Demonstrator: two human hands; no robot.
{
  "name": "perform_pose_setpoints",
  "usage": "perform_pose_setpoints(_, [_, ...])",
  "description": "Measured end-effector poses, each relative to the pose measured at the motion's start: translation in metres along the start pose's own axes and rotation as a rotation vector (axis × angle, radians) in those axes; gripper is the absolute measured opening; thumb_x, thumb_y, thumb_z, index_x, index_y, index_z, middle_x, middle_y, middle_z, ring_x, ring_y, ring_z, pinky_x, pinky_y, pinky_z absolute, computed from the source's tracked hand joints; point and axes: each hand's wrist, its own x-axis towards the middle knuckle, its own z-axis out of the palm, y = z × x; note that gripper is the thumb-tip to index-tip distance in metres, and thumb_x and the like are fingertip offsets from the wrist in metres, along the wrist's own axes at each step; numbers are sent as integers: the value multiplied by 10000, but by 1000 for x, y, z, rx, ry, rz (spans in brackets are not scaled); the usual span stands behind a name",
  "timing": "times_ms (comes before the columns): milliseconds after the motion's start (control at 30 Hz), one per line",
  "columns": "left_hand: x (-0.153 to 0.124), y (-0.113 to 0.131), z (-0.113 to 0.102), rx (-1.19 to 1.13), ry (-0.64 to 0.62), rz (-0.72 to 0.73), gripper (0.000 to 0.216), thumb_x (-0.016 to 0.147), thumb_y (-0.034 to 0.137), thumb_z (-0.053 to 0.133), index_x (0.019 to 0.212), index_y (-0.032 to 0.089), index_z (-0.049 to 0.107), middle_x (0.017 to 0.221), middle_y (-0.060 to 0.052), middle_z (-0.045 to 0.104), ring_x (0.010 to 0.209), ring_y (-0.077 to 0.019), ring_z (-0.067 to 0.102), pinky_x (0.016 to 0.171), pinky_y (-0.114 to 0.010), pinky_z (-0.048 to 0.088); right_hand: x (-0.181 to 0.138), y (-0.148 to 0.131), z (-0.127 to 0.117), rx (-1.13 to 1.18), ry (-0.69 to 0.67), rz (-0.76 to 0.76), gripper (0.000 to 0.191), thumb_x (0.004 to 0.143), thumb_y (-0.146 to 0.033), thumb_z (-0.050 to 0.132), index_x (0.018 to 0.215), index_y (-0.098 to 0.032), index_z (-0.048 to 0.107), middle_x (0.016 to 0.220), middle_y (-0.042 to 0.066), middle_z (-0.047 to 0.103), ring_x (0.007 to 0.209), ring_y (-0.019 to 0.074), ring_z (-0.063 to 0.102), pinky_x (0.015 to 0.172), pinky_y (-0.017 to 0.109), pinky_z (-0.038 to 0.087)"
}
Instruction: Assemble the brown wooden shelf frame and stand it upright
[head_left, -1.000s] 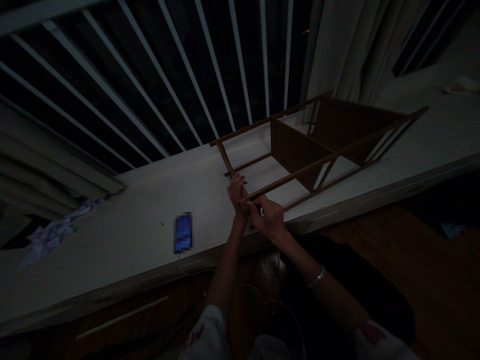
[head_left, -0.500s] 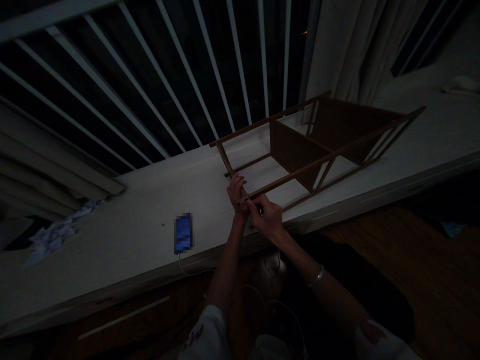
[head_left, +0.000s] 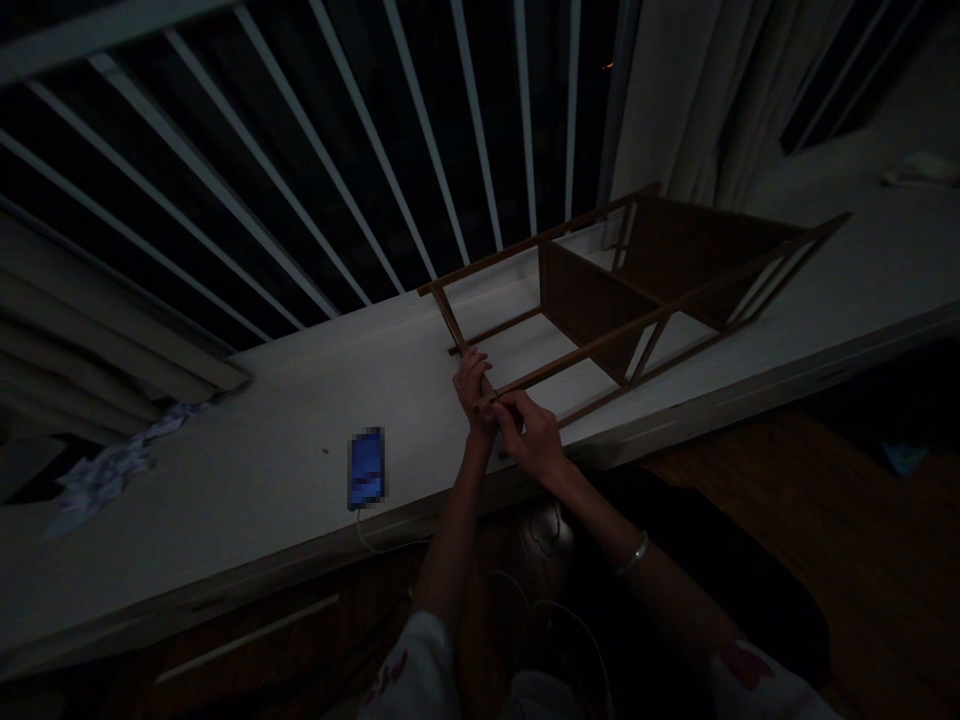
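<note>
A brown wooden shelf rack point(head_left: 600, 285) lies on its side along the pale window ledge, its near end toward me. My left hand point(head_left: 472, 380) is closed around the crossbar at that end, close to the corner where it meets a long rail. At the same corner my right hand point(head_left: 531, 432) pinches with thumb and forefinger; anything small between those fingertips is too dark to make out. A bracelet point(head_left: 636, 553) circles my right forearm.
A phone point(head_left: 367, 468) with a cable lies on the ledge point(head_left: 285, 400) left of my hands, beside a tiny dark piece point(head_left: 325, 451). Crumpled patterned cloth or paper point(head_left: 112, 470) sits far left by a curtain point(head_left: 90, 340). White bars point(head_left: 420, 130) stand behind the ledge.
My right hand's fingers have shifted slightly at the corner of the rack. The left hand keeps its grip, and the rack stays in place.
</note>
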Motion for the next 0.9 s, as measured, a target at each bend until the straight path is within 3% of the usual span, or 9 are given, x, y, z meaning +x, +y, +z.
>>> perform_pose_setpoints(567, [1,3,1,-14,29,34,780,721,747,31,868,181,546,1015,-132,606,1169,-289,477,939,-466,340,1,-3,-2,150,-30,140,169,869,-335,433,773,-209,492,650,-5,585,592,130,564,578,229,434])
perform_pose_setpoints(900, [-1,-3,1,-37,29,85,738,747,720,59,894,186,547,1029,-124,598,1174,-282,473,948,-463,335,0,1,2,191,-3,109,190,873,-358,433,794,-204,512,663,-2,595,579,124,561,553,222,434])
